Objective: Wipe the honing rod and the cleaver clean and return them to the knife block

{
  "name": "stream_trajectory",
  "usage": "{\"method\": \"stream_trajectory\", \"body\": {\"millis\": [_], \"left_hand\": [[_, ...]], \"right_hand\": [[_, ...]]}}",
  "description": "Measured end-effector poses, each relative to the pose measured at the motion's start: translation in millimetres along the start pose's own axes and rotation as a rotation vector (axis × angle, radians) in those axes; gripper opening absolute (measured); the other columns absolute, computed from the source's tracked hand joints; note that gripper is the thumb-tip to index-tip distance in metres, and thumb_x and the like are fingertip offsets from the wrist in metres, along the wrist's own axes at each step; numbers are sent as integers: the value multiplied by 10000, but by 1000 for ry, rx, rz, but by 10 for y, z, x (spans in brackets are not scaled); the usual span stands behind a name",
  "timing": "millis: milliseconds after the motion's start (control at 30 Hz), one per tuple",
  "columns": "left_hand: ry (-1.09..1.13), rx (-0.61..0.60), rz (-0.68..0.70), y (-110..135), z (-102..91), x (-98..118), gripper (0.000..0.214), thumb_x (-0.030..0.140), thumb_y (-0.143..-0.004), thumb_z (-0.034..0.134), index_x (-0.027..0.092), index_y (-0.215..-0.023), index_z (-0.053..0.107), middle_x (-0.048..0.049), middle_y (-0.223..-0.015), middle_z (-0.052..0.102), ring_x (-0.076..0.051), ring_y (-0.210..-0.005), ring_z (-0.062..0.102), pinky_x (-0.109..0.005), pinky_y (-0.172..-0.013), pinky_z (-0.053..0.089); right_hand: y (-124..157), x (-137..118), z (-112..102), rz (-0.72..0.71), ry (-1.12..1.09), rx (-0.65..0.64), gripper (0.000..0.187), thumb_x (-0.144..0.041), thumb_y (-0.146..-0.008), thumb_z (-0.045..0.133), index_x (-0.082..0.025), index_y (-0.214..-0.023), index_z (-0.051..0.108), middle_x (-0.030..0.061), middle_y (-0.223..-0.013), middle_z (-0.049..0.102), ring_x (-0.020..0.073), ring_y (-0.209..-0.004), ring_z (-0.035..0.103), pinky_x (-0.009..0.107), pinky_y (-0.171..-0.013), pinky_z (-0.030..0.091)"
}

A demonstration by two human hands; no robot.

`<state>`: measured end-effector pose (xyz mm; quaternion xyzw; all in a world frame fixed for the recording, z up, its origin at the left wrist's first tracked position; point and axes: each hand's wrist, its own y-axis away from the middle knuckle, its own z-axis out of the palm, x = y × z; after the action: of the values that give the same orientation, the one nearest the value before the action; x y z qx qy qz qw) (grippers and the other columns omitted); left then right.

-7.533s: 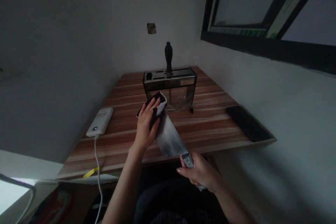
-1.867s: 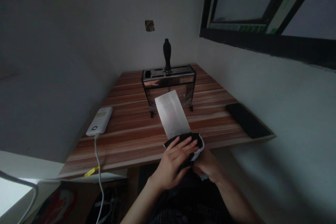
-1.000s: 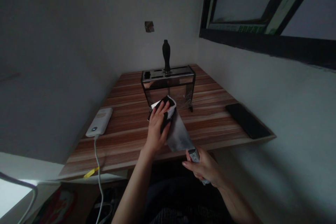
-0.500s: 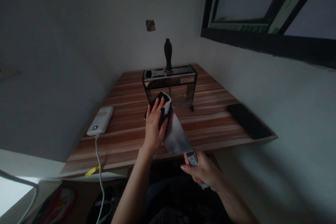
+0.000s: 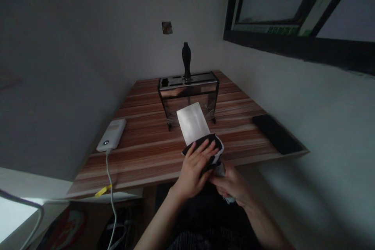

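Note:
My right hand [image 5: 231,183] is wrapped round the handle of a cleaver [image 5: 193,123], whose broad blade points up and away over the table's front edge. A black cloth with white edging [image 5: 206,140] lies folded over the blade near the handle. My left hand [image 5: 196,166] presses that cloth against the blade, close to my right hand. Beyond the blade's tip stands a knife block [image 5: 189,90] with clear sides and a slotted metal top. One black-handled tool [image 5: 186,60] is upright in it.
The wood-grain table [image 5: 140,125] sits in a corner between walls. On its left lies a white power bank [image 5: 113,134] with a cable [image 5: 110,187] running off the front edge. A black phone [image 5: 277,133] lies at the right edge, below a dark-framed window [image 5: 281,4].
My left hand has slid the cloth down the blade, from its tip to near the handle, uncovering the tip. My right hand keeps its grip on the cleaver.

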<state>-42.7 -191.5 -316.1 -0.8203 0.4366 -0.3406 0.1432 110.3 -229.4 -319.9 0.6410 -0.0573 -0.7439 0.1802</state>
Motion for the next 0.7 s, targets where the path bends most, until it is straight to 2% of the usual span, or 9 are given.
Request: {"method": "stream_trajectory", "body": {"millis": [167,267,367,433,467,600,700], "left_hand": [[99,-100,64,81,41,99,474,228,-942,402,181,-1411,352,-117,-1474,414,-222,-1424,254,-476,-1169,123],[208,-87,39,87,33,102,467,263,-957,388,190,-1416,349,-117,-1476,411,-228,-1422,258,-491,-1170,122],[370,-21,-5,110,64,98,466,296,-966,381,211,-1423,355,-108,-1470,423,-232,-1418,270,-506,-1172,125],[489,79,-93,157,130,107,467,328,-961,396,238,-1420,381,-89,-1477,415,-238,-1418,268,-503,-1174,137],[555,157,-181,188,176,113,462,351,-953,417,254,-1404,415,-76,-1475,421,-242,-1415,277,-492,-1173,156],[888,599,-720,265,359,115,392,434,-896,526,272,-1246,597,-55,-1315,598,-250,-1302,465,-404,-1095,358],[1075,776,-902,204,379,113,415,463,-901,509,241,-1241,595,-66,-1172,681,-236,-1124,617,-353,-926,503]], "right_hand": [[-3,-32,-19,11,-21,5,295,-236,-563,643,-212,-828,517,-124,-371,382,56,-297,288,186,-323,204],[-14,-55,-8,-16,-38,4,242,-214,-573,626,-216,-793,526,-115,-372,381,61,-308,289,191,-335,201],[-38,-82,8,-76,-18,6,159,-242,-619,640,-209,-691,502,-109,-375,362,52,-317,281,186,-340,201],[-58,-96,17,-111,-10,28,219,-301,-638,688,-201,-697,502,-105,-398,369,50,-326,286,188,-339,216],[-68,-100,21,-126,-5,48,264,-343,-645,711,-200,-705,497,-104,-412,369,49,-330,288,190,-339,220],[-98,-106,54,-203,84,141,379,-491,-691,707,-209,-701,454,-99,-454,351,57,-353,303,199,-348,231],[-105,-125,104,-314,253,212,324,-500,-772,629,-200,-771,504,-47,-531,473,109,-454,454,221,-427,351]]}}
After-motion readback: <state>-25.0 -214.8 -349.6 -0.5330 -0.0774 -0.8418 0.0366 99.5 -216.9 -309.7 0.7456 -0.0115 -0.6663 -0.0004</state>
